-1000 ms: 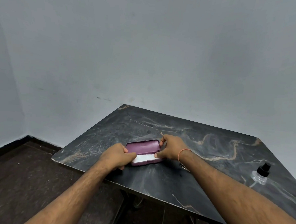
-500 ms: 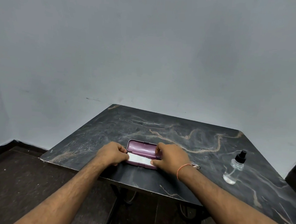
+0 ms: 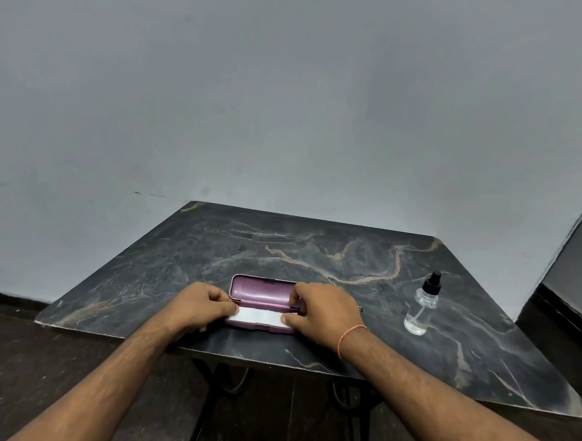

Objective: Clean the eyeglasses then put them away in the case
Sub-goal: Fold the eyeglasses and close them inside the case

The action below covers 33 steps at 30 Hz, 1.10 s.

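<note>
Hands meet at an open purple eyeglasses case [image 3: 261, 291] lying near the front edge of a dark marbled surface [image 3: 281, 247]. The left hand [image 3: 199, 305] pinches the left end of a white cloth [image 3: 260, 316] inside the case; the right hand [image 3: 325, 311], with an orange thread on its wrist, pinches the case's right end. A clear spray bottle [image 3: 422, 310] stands upright well to the right.

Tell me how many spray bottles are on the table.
1. The spray bottle stands upright on the dark marble table, to the right of the open case and the right hand. No others show.
</note>
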Available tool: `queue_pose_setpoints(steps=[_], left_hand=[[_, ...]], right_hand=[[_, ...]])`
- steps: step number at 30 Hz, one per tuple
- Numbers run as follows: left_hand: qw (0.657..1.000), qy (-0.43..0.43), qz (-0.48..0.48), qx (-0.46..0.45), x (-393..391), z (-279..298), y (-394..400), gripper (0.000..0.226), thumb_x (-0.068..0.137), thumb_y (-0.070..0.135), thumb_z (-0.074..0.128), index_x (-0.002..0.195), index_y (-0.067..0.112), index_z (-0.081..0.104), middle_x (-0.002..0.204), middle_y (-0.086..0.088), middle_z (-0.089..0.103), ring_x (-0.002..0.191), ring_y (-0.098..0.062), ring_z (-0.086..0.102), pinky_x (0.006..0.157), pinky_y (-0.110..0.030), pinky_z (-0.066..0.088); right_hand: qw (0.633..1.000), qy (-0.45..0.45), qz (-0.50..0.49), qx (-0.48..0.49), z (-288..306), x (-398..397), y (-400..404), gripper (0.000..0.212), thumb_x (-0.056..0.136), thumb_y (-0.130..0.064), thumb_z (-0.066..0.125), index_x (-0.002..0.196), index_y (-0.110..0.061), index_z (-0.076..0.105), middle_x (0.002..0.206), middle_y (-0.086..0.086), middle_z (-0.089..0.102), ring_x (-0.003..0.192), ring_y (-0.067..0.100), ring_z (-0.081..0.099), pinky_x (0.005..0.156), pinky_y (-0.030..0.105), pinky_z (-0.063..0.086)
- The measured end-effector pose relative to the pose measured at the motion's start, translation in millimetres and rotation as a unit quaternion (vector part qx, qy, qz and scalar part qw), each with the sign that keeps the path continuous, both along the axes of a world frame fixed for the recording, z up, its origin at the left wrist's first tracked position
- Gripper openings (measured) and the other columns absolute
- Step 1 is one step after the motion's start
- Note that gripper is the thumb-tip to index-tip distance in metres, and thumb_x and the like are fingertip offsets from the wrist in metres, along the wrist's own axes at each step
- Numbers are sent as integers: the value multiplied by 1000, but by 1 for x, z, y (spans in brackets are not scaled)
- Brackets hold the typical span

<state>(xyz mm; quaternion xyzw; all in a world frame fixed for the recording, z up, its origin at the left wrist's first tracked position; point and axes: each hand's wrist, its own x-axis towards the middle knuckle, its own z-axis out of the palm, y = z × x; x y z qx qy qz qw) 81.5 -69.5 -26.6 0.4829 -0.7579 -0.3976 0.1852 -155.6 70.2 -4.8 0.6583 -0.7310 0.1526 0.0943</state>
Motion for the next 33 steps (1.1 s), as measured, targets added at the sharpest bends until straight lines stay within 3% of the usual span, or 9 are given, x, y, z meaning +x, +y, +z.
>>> queue_pose_setpoints(steps=[6,9,15,18,21,24,28,33], left_hand=[[998,57,-3,-22,9,-11,2,17,97,26,84,89,11,83,60,-1,66,37,-10,50,45,-18,40],[997,72,0,-38,12,-15,1,18,98,28,83,89,13,83,55,2,64,36,-9,51,44,-17,39],[994,103,12,-39,16,-19,-1,17,98,30,84,90,14,83,51,4,64,33,-6,49,39,-15,35],[993,111,13,-37,17,-18,1,18,98,29,84,89,13,83,51,6,64,34,-6,49,39,-15,35],[992,117,15,-40,19,-18,3,20,98,31,84,87,14,83,53,7,66,36,-7,51,41,-16,36],[992,119,15,-42,18,-16,4,20,98,31,84,87,14,83,53,7,66,36,-7,51,41,-15,37],[992,119,15,-46,17,-15,6,19,99,30,83,87,15,83,50,9,65,34,-6,50,40,-14,36],[992,115,17,-46,18,-14,8,19,99,32,84,88,16,83,52,6,66,36,-7,52,41,-15,37]], right_hand=[[999,-34,-30,-19,17,-18,9,28,94,-59,64,103,-34,72,97,-12,75,92,14,69,73,34,55],[998,-4,-66,-3,28,-37,17,21,98,-46,64,112,-36,76,103,-11,74,100,17,71,78,34,55],[991,45,-105,67,22,-37,21,28,96,-43,63,120,-39,77,110,-1,81,107,29,73,80,38,58],[990,53,-115,68,19,-33,19,31,95,-35,59,121,-34,77,112,7,79,107,36,73,80,40,57],[987,58,-129,75,16,-32,17,24,93,-30,58,108,-20,74,107,13,77,103,40,72,72,39,52],[984,36,-149,91,15,-34,16,22,89,-32,60,99,-16,72,103,13,76,99,40,72,71,38,53],[984,-10,-149,95,19,-36,20,29,86,-34,58,103,-20,77,101,11,78,97,37,73,78,41,62],[984,-81,-144,74,21,-41,25,30,89,-36,54,103,-30,80,98,-2,82,92,25,74,84,39,62]])
